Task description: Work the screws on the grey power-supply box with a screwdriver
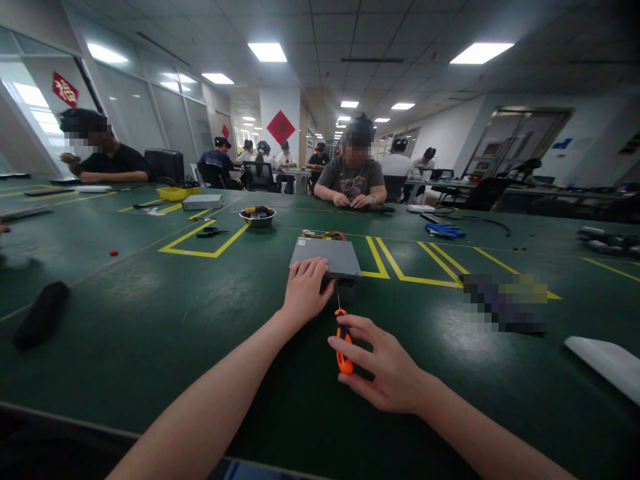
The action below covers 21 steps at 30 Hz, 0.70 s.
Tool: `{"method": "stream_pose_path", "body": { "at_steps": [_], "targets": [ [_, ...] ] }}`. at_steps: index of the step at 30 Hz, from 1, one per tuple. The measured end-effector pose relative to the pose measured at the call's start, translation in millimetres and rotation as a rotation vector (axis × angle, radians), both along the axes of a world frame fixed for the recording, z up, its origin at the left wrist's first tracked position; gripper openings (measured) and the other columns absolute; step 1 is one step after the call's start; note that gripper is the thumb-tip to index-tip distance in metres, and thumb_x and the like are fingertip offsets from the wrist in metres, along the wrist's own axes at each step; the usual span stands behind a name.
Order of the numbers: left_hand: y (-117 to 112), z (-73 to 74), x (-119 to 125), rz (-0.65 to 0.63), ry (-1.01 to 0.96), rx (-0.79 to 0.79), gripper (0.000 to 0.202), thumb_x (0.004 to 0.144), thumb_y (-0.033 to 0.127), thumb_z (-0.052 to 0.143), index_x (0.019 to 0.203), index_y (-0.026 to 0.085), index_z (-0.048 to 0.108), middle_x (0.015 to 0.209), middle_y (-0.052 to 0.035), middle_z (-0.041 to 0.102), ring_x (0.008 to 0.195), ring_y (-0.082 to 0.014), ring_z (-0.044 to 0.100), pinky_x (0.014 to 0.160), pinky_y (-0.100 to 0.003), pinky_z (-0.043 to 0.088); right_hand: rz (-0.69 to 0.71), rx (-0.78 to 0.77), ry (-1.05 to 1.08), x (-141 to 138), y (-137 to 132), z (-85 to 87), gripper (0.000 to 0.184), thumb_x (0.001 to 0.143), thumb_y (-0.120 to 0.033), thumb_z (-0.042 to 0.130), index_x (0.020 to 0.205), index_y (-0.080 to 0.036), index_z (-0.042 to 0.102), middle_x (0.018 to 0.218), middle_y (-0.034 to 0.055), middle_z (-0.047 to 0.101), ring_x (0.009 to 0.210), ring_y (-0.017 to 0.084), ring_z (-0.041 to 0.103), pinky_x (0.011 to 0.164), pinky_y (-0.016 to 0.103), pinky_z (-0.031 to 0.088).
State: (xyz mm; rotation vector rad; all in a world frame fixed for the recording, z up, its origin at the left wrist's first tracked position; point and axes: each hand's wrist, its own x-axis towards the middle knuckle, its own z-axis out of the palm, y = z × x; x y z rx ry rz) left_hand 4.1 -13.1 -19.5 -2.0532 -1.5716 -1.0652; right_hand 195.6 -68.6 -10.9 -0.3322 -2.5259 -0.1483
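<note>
1. With the clock face centred on the grey metal box and twelve pointing straight ahead of the person, the box lies flat on the green table.
2. The left hand sits at the box's seven o'clock corner, palm down, its fingers close together on the top and its thumb by the near edge; whether it pinches the box cannot be told.
3. The right hand, at five o'clock, holds an orange-and-black screwdriver lightly between fingertips and thumb, the fingers somewhat spread.
4. The screwdriver stands at six o'clock, its thin shaft aimed at the box's near side; whether the tip touches cannot be made out.
5. Coloured wires lie at the box's twelve o'clock edge.
6. Near ten o'clock stands a round bowl with tools in it; farther out that way is a yellow tray.
7. A blue bundle lies toward two o'clock.
8. Beyond the box, toward twelve, a co-worker in a grey T-shirt sits with both hands together at the table.
</note>
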Motion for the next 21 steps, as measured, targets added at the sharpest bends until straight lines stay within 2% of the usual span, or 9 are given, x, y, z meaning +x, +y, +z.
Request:
{"method": "stream_pose_path", "body": {
  "at_steps": [3, 7, 13, 16, 19, 21],
  "targets": [
    [-0.3, 0.3, -0.4, -0.009, -0.001, -0.002, 0.022, 0.081, 0.028, 0.051, 0.103, 0.022, 0.051, 0.116, -0.0031, 0.058, 0.112, -0.0198, 0.047, 0.095, -0.037, 0.032, 0.019, 0.054, 0.071, -0.5, -0.1, -1.4, 0.033, 0.081, -0.027, 0.052, 0.112, -0.015, 0.049, 0.117, 0.0173, 0.052, 0.101, 0.022, 0.057, 0.074, 0.032, 0.051],
    [-1.1, 0.5, -0.4, 0.003, 0.004, -0.007, 0.022, 0.081, 0.028, 0.052, 0.102, 0.022, 0.051, 0.117, -0.0027, 0.058, 0.111, -0.0203, 0.048, 0.094, -0.037, 0.032, 0.025, 0.004, 0.193, 1.7, 1.7, -3.4, 0.027, 0.081, -0.024, 0.052, 0.105, -0.015, 0.045, 0.11, 0.0156, 0.058, 0.091, 0.019, 0.06, 0.071, 0.032, 0.051],
    [-1.7, 0.9, -0.3, -0.002, 0.015, -0.004, 0.022, 0.082, 0.027, 0.051, 0.103, 0.022, 0.051, 0.117, -0.0037, 0.058, 0.112, -0.0207, 0.047, 0.094, -0.038, 0.033, -0.002, 0.086, 0.053, 5.0, 0.0, 0.4, 0.028, 0.083, -0.031, 0.053, 0.109, -0.019, 0.053, 0.111, 0.0134, 0.057, 0.089, 0.02, 0.059, 0.071, 0.033, 0.049],
    [-1.8, 0.8, -0.8, 0.001, 0.019, -0.002, 0.022, 0.082, 0.027, 0.051, 0.103, 0.021, 0.051, 0.116, -0.0038, 0.058, 0.111, -0.0205, 0.047, 0.094, -0.037, 0.033, -0.004, 0.0, 0.043, 6.8, -0.8, 0.4, 0.032, 0.083, -0.036, 0.052, 0.109, -0.018, 0.054, 0.115, 0.0146, 0.054, 0.092, 0.02, 0.058, 0.071, 0.031, 0.05],
    [-2.0, 0.6, -1.4, 0.002, 0.023, 0.002, 0.022, 0.082, 0.028, 0.052, 0.102, 0.021, 0.051, 0.116, -0.0031, 0.058, 0.111, -0.02, 0.048, 0.095, -0.037, 0.032, 0.041, -0.118, 0.057, 9.1, -0.3, -0.7, 0.034, 0.084, -0.03, 0.047, 0.114, -0.015, 0.049, 0.12, 0.0164, 0.048, 0.09, 0.018, 0.059, 0.071, 0.029, 0.051],
    [-2.0, 0.6, -1.7, -0.003, 0.025, 0.007, 0.021, 0.082, 0.028, 0.052, 0.101, 0.021, 0.051, 0.116, -0.0026, 0.058, 0.111, -0.0197, 0.048, 0.095, -0.037, 0.032, 0.064, -0.132, 0.049, 10.1, 0.1, -1.5, 0.033, 0.084, -0.026, 0.045, 0.115, -0.014, 0.047, 0.123, 0.0172, 0.047, 0.092, 0.018, 0.059, 0.073, 0.029, 0.051]
  ]
}}
